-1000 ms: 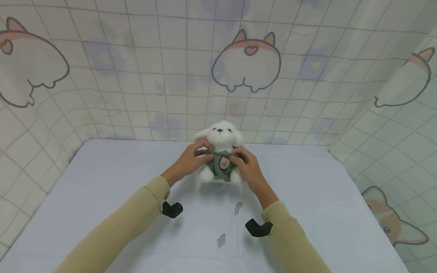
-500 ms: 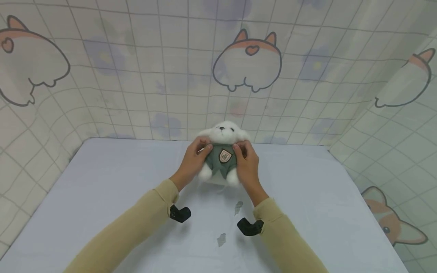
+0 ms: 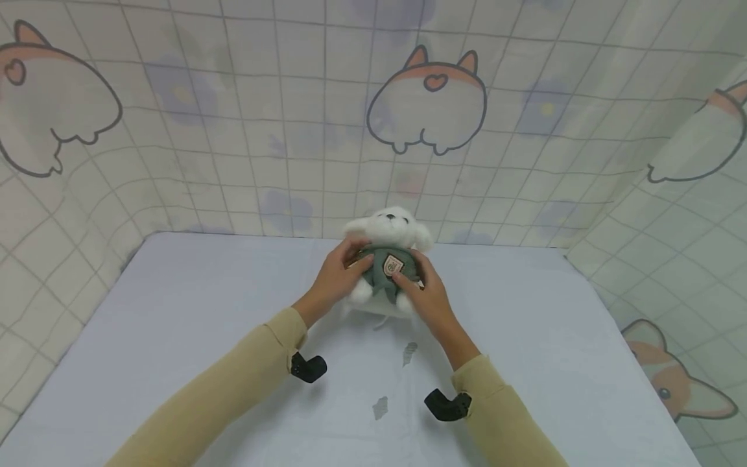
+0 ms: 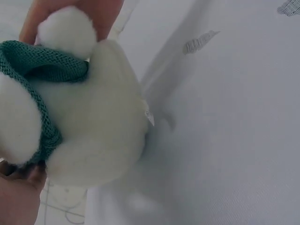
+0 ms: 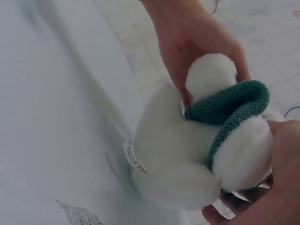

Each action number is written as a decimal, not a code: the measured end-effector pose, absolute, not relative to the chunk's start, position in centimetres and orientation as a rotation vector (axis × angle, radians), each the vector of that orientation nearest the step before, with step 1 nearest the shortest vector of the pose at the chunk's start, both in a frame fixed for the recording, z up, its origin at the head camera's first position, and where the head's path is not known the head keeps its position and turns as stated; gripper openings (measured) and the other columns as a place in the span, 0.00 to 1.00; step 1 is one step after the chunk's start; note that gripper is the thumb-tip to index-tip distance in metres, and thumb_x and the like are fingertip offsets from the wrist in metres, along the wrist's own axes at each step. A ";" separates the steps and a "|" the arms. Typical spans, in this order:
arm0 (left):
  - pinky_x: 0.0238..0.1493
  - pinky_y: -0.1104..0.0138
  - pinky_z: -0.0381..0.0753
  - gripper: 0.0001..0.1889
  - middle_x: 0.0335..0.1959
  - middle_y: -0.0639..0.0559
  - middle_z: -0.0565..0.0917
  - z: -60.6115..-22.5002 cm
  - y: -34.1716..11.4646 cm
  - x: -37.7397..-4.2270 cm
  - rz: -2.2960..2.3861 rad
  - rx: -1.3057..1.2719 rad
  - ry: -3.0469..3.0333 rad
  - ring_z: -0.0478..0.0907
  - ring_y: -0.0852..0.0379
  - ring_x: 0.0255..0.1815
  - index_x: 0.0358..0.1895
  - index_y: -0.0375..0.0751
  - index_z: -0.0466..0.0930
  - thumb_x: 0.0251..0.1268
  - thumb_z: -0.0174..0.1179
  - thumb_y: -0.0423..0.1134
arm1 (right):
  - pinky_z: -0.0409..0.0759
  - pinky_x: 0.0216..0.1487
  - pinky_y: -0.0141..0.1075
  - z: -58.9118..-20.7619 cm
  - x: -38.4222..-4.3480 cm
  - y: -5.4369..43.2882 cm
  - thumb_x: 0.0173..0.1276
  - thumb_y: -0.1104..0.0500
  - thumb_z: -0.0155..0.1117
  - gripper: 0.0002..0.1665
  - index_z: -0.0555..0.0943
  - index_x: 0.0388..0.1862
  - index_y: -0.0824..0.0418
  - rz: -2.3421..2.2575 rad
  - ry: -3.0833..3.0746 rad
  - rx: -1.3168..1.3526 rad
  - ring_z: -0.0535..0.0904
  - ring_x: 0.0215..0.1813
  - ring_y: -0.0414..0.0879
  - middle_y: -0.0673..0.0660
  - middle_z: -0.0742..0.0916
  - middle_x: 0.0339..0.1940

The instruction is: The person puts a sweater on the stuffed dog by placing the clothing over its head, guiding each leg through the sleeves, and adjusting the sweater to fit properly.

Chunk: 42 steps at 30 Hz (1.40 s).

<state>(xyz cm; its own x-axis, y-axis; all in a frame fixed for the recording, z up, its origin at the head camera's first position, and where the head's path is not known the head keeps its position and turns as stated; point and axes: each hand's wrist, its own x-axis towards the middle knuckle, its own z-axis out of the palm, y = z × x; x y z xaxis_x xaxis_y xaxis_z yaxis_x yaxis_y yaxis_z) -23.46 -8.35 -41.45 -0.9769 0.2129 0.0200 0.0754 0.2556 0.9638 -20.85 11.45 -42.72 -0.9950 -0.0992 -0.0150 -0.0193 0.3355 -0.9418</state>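
A white plush dog (image 3: 392,226) in a green knitted top (image 3: 382,263) faces the head camera near the far edge of the table. On the chest of the top is a shield-shaped patch (image 3: 393,265). My left hand (image 3: 343,269) grips the plush at one side, thumb on the front of the top. From the other side my right hand (image 3: 428,288) holds it, thumb just below the patch. The right wrist view shows the white underside (image 5: 164,136) with a sewn-in label (image 5: 132,157). Most fingertips are hidden behind the toy.
The table (image 3: 192,311) has a white cover with two grey patches, one the nearer grey patch (image 3: 380,408). Behind it hangs a curtain (image 3: 327,130) with a grid and corgi print. A black wrist mount (image 3: 308,368) sticks out from each sleeve.
The plush has shifted slightly right and its head tips further back. My right thumb has moved from the top's upper edge down to the patch. Both hands stay on the toy.
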 end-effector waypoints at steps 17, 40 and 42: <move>0.55 0.58 0.77 0.17 0.50 0.46 0.74 -41.4 -7.7 -21.9 1.653 0.214 2.702 0.73 0.49 0.52 0.48 0.40 0.67 0.60 0.61 0.40 | 0.81 0.44 0.38 -42.5 -19.6 10.5 0.67 0.53 0.58 0.24 0.67 0.58 0.59 -1.802 2.699 0.200 0.80 0.51 0.51 0.57 0.78 0.57; 0.51 0.58 0.75 0.14 0.40 0.47 0.73 -42.4 -8.4 -22.7 1.736 0.388 2.901 0.72 0.51 0.45 0.37 0.45 0.72 0.48 0.65 0.32 | 0.78 0.50 0.44 -44.1 -20.7 9.8 0.63 0.60 0.56 0.15 0.71 0.49 0.61 -1.700 3.113 -0.139 0.75 0.47 0.50 0.58 0.77 0.46; 0.48 0.59 0.74 0.15 0.40 0.48 0.72 -42.4 -8.4 -22.8 1.706 0.422 2.915 0.71 0.52 0.44 0.37 0.45 0.71 0.46 0.64 0.32 | 0.77 0.52 0.44 -44.1 -20.7 9.8 0.61 0.62 0.55 0.16 0.71 0.49 0.60 -1.674 3.129 -0.174 0.73 0.48 0.50 0.59 0.74 0.46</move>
<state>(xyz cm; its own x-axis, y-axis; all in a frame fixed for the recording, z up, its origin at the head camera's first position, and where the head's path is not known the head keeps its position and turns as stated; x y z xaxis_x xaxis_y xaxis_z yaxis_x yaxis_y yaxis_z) -22.78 -8.44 -42.44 -0.9357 0.0787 0.3439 0.3384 0.4757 0.8119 -20.73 9.80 -44.11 -0.9120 0.1057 0.3962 -0.2709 0.5700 -0.7757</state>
